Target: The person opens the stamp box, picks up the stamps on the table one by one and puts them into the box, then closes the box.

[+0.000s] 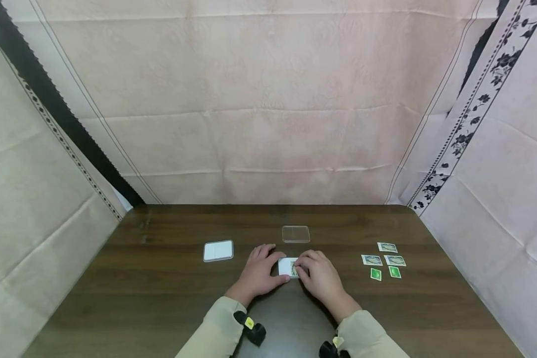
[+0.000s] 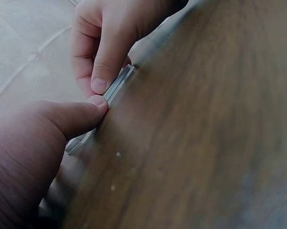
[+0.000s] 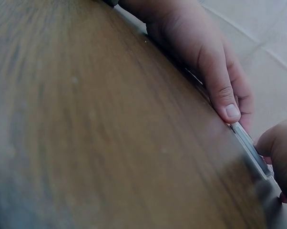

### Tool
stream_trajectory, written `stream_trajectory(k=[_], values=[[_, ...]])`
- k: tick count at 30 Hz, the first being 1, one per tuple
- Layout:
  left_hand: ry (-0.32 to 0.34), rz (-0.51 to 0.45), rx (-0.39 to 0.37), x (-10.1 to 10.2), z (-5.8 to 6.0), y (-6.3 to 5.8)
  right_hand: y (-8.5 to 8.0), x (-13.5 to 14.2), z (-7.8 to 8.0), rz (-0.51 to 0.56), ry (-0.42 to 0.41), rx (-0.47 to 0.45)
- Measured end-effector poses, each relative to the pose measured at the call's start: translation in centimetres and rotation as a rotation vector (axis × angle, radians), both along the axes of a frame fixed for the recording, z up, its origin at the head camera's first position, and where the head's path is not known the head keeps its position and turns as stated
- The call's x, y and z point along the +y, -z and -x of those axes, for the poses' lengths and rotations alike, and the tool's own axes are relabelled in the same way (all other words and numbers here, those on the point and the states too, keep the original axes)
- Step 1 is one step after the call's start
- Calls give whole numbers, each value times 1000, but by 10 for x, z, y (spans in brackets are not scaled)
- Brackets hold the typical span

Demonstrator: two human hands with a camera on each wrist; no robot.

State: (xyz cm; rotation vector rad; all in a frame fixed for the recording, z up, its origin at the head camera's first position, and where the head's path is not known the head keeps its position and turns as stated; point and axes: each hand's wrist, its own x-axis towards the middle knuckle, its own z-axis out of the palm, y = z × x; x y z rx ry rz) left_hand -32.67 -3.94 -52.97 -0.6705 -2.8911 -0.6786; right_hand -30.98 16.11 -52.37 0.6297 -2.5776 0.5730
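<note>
A shallow white-bottomed clear case (image 1: 284,267) lies on the table between both hands, its thin clear edge (image 2: 119,86) visible in the left wrist view. My left hand (image 1: 260,272) grips it at the left, thumb on the near edge and fingers toward the far edge. Over the case's right part, my right hand (image 1: 320,276) has its fingers curled and pinches a small printed stamp-like slip (image 1: 293,269), partly hidden by the fingertips. In the right wrist view the left thumb (image 3: 229,107) presses the case's edge, close to the right fingers.
A clear lid (image 1: 296,226) lies just beyond the hands. Another white-bottomed case (image 1: 218,250) is at the left. To the right lie printed slips (image 1: 372,260) with oval designs and two smaller green slips (image 1: 376,274). White cloth (image 1: 268,139) surrounds the wooden table (image 1: 161,288).
</note>
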Motion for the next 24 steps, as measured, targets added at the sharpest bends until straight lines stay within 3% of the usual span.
stream_trajectory(k=[24], values=[[9,2,12,0,1,0,0,1,3,10,9,-9]])
